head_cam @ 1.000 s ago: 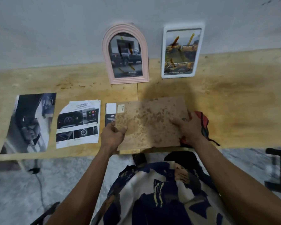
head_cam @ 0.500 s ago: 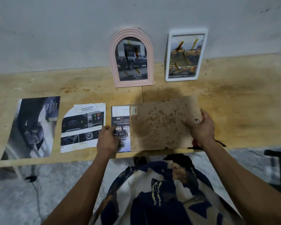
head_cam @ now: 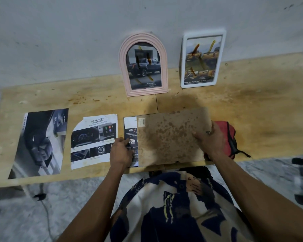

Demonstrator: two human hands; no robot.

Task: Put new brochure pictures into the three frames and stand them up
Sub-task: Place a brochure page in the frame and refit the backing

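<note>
both hands were clamped: the right hand (head_cam: 210,140) gripped the stained brown backing board (head_cam: 171,137) at its 3 o'clock edge, the left hand (head_cam: 121,151) pinched the dark brochure page (head_cam: 130,130) showing at the board's 9 o'clock side. the board's long axis ran 9 to 3 across the wooden worktop (head_cam: 252,109), between the hands; the page lay nearer the left.

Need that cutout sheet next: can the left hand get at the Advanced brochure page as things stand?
Probably yes. The left hand rests on the brochure under the brown board, right beside the Advanced page. Nothing lies between them, but it must let go first.
</note>
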